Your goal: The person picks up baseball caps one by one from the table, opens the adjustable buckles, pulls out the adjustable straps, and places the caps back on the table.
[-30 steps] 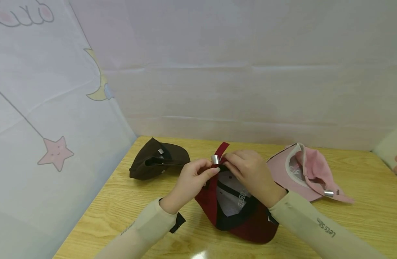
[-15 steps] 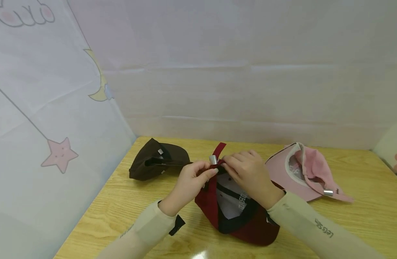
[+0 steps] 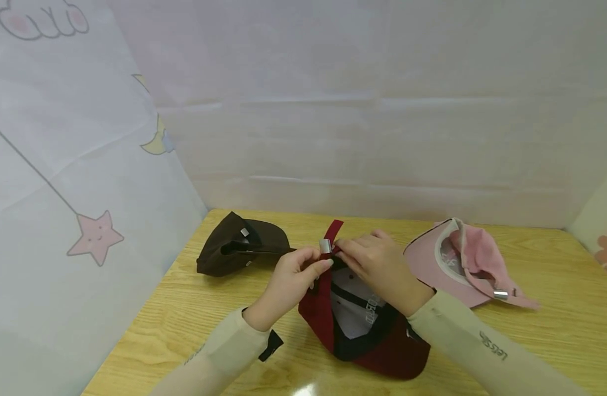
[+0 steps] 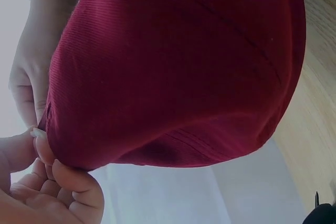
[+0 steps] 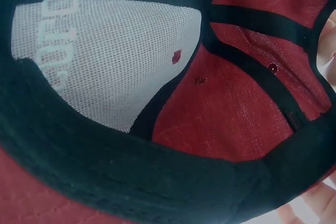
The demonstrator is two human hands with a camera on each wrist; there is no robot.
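Note:
A dark red baseball cap (image 3: 399,352) is tilted with its opening toward me in the head view, its brim low at the right. At its back edge, my left hand (image 3: 290,280) pinches the strap between thumb and index finger, just under a silver buckle (image 3: 325,246). The red strap's loose end (image 3: 335,229) sticks up beyond the buckle. My right hand (image 3: 382,267) pinches the strap close to the buckle's right side, its fingertips partly hidden. The left wrist view shows the cap's outer crown (image 4: 178,66); the right wrist view shows its black sweatband (image 5: 131,177) and white mesh panel.
A dark brown cap (image 3: 216,242) lies at the back left of the wooden table (image 3: 174,313). On the right rests a pink cap (image 3: 486,250) with a silver buckle (image 3: 501,295). A pale printed cloth (image 3: 303,137) hangs behind the table.
Both hands keep their hold at the buckle. The buckle and strap end have shifted slightly left, and the right hand slightly down. The cap's brim has sunk a little toward me.

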